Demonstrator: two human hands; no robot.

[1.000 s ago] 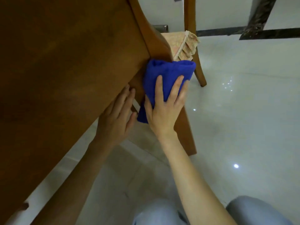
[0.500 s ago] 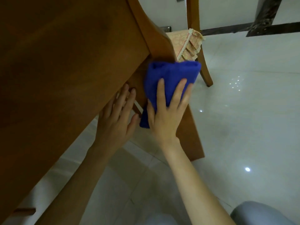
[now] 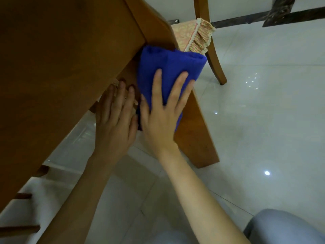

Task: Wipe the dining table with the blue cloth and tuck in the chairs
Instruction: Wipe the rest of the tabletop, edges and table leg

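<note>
Nearest us, at the lower right of the frame, sits a grey-clad knee (image 3: pixel 281 226), with glossy pale floor tiles (image 3: pixel 263 129) spreading beyond it. Two bare forearms reach up from the bottom edge.

The left hand (image 3: pixel 114 124) lies flat with fingers straight, grasping nothing. Its fingertips reach into the shadow under the table's edge, where we glimpse a scrap of patterned fabric; we cannot tell what it belongs to.

Just beside it, the right hand (image 3: pixel 161 117) is spread flat, fingers straight, pressing the folded blue cloth (image 3: pixel 167 67) against the wide wooden table leg (image 3: pixel 195 138). The cloth extends above the fingertips, up to the table's corner.

The brown table (image 3: pixel 61 67) fills the upper left. Behind the corner stands a wooden chair (image 3: pixel 214 55) with a frilled seat cushion (image 3: pixel 182 32), not pushed under. A dark band (image 3: pixel 263 16) crosses the floor at top right.
</note>
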